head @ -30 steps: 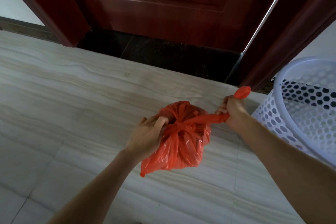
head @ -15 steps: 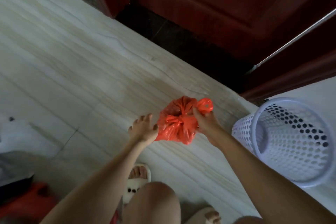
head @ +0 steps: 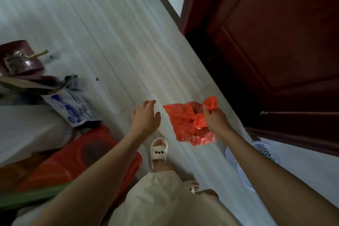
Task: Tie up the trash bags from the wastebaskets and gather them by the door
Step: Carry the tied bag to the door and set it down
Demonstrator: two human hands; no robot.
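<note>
The right hand is clenched around the knotted neck of the red bag, with a loop of red plastic poking up above the fist. The bag hangs in the air above the pale floor, its body sagging down and to the left of the fist, just in front of the dark wooden door and its black threshold. The left hand is free, fingers spread and slightly curled, palm down, just beside the bag and not touching it. Below the right forearm a white perforated basket lies near the door frame, mostly hidden by the arm. A foot in a cream slipper stands on the floor under the bag. Toward the floor's left edge sit a red stool, a printed white bag and a dark red container, all blurred.
</note>
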